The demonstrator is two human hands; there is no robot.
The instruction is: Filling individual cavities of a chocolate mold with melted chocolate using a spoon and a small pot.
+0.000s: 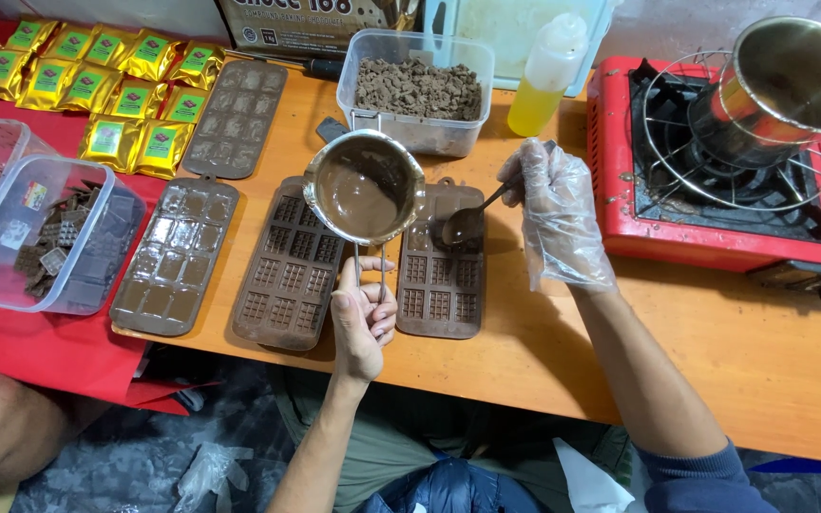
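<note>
Orange table carries brown moulds side by side, a red cloth covering its left end. Left hand, fingers wrapped around the wire handle, holds a small steel pot of melted chocolate above the moulds. Right hand, in a clear glove, pinches a spoon over the right-hand mould. Gold packets lie far left, a tub of brown chunks behind, a red gas stove at right. Grey floor shows below.
</note>
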